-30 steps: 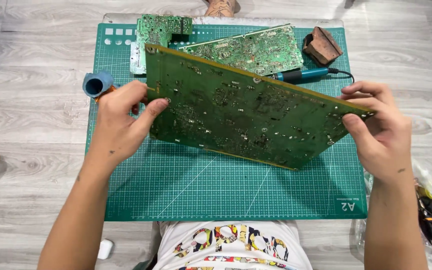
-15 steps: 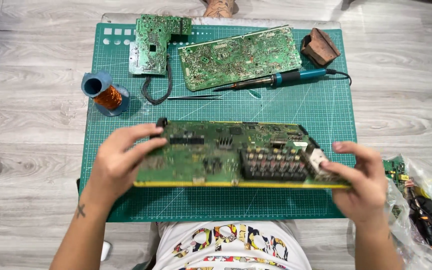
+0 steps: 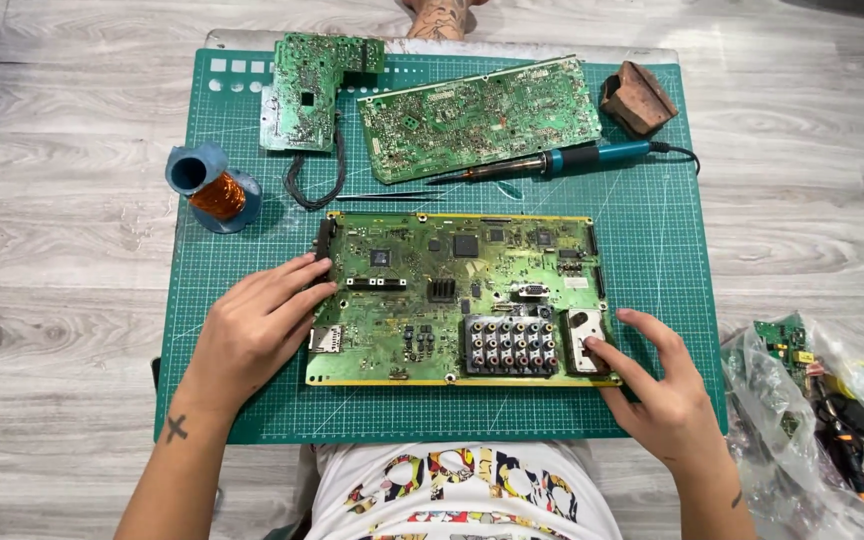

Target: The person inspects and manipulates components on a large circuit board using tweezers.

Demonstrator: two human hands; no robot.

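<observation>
While the big circuit board (image 3: 457, 298) lies flat, component side up, in the middle of the green cutting mat (image 3: 642, 240), I steady it from both sides rather than grip it.
To do this well I judge I should press only on the edges and the metal housings, keeping my fingertips off the small parts. The board is green with a yellow border, a black block of round jacks near its front edge, a silver box beside that and dark chips further up. My left hand (image 3: 252, 335) rests spread, fingers touching the left edge and holding nothing; my right hand (image 3: 662, 385) is loosely open, fingers seemingly on the silver box. Beyond lie a soldering iron (image 3: 552, 162), two smaller boards (image 3: 480, 115) and a spool of copper wire (image 3: 214, 192).
</observation>
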